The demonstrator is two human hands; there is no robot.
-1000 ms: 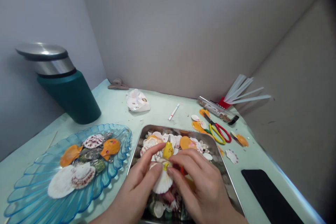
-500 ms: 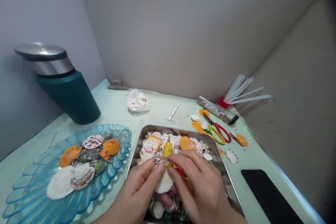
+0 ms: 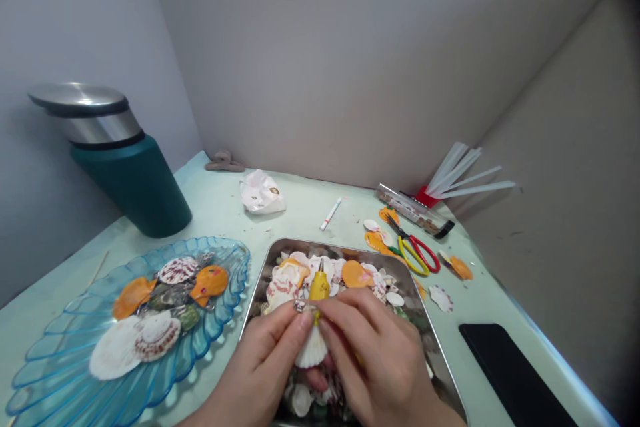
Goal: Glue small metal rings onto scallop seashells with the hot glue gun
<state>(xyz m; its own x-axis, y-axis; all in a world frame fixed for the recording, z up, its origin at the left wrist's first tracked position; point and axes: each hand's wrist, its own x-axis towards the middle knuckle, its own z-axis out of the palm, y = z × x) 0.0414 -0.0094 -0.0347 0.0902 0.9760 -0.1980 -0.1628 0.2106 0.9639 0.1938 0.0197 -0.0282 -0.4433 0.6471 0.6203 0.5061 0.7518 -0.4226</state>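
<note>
Left hand (image 3: 265,352) has curled its index finger inward, pinching a white shell (image 3: 313,351) with the right hand (image 3: 387,350), lower centre, not yet set down.

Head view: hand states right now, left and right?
Left hand: closed, holding the white shell.
Right hand: closed, fingertips at the shell's upper end; exactly what they pinch cannot be told.
</note>
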